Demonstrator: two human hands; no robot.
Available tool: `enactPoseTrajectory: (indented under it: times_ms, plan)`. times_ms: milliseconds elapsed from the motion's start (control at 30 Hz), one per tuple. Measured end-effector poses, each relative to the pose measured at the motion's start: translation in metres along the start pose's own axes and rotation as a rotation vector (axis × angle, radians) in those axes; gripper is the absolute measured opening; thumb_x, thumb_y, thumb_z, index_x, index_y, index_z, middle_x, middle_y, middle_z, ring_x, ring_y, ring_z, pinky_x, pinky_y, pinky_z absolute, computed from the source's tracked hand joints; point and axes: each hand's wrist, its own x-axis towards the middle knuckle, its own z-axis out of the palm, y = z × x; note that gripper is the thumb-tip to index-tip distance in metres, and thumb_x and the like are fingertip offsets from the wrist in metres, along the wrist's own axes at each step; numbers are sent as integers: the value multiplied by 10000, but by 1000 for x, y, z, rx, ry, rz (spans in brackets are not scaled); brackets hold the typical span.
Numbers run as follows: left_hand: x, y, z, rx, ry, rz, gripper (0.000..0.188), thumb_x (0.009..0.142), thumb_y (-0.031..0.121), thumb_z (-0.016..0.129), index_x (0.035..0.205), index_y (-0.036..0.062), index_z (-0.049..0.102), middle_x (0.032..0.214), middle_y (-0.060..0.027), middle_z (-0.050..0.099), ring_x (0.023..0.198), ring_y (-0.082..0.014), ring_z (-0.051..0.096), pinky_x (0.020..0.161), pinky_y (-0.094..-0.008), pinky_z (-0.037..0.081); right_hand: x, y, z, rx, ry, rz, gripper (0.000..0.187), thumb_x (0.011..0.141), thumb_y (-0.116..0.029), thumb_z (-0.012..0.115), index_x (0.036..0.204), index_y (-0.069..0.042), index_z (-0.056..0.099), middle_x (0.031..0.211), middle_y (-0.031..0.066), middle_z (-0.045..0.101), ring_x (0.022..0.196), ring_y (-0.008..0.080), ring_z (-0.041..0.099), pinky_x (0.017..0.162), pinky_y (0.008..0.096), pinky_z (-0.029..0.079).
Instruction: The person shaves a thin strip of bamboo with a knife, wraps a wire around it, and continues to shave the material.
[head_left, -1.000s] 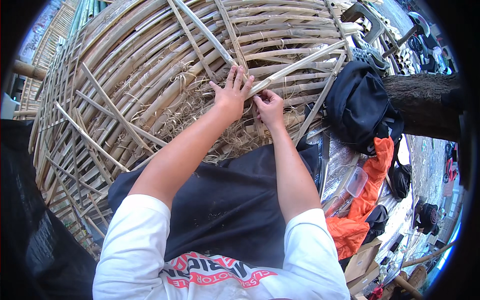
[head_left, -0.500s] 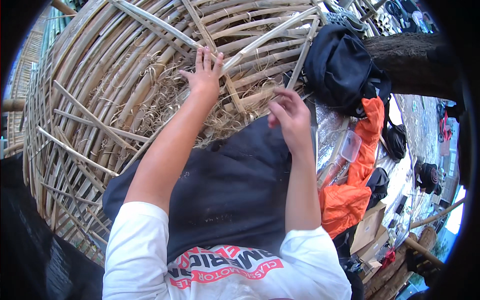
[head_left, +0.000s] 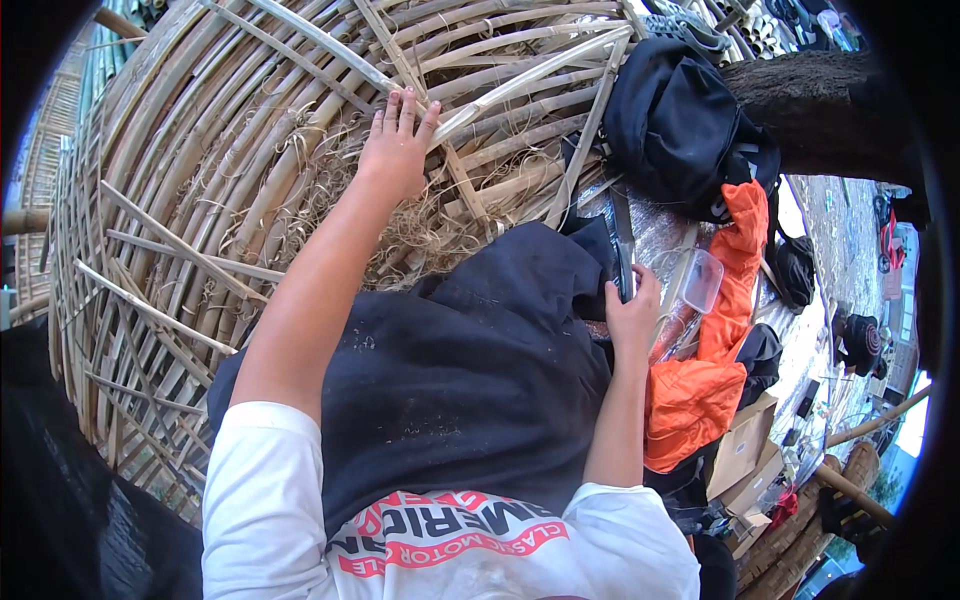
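Head view: upper centre, the left hand [head_left: 393,155]'s slightly spread fingers touch bamboo strips [head_left: 345,57] that could shift if it lifts, while the right hand [head_left: 632,308] pinches a dark tool [head_left: 625,265] right of centre.

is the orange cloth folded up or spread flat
Neither: the orange cloth lies loosely bunched, its surface creased and uneven, to the right of the right hand.

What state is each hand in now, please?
Left hand: open, on pale split-bamboo strips.
Right hand: at a long, narrow, dark-handled tool; whether closed, cannot be told.
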Motion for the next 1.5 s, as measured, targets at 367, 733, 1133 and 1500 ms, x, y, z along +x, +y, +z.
enactPoseTrajectory:
  times_ms: [367, 733, 1133, 1500]
  plan:
    - [8, 1, 16, 12, 103, 11, 960, 805, 145, 650, 1583, 123, 89, 1615, -271, 79, 1500, -433, 87, 1198, -493, 223, -13, 52, -13, 154, 41, 187, 460, 801, -113, 684, 1229, 3, 562, 1144, 215, 614, 1066, 366, 607, 924, 413, 479]
    - [7, -9, 19, -48, 157, 104, 1126, 697, 219, 773, 1579, 105, 82, 1590, -324, 78, 1484, -474, 84, 1196, -501, 234, 64, 129, -91, -157, 143, 256, 288, 833, -113, 629, 1103, -54, 708, 1031, 174, 712, 924, 295, 703, 841, 397, 535]
    - [4, -16, 1, -139, 126, 136, 1038, 766, 377, 738, 1583, 170, 131, 1590, -316, 110, 1492, -445, 99, 1181, -535, 236, 114, 147, -64, -464, -184, 117, 236, 755, -115, 641, 948, -62, 766, 948, 207, 712, 916, 361, 698, 840, 421, 551]
    - [-54, 14, -35, -375, 469, 183, 890, 835, 250, 712, 1568, 169, 212, 1607, -242, 167, 1501, -414, 102, 1203, -514, 152, 111, 134, -70, -367, -52, 115, 192, 785, -76, 639, 938, -47, 751, 914, 198, 714, 888, 353, 700, 814, 419, 552]
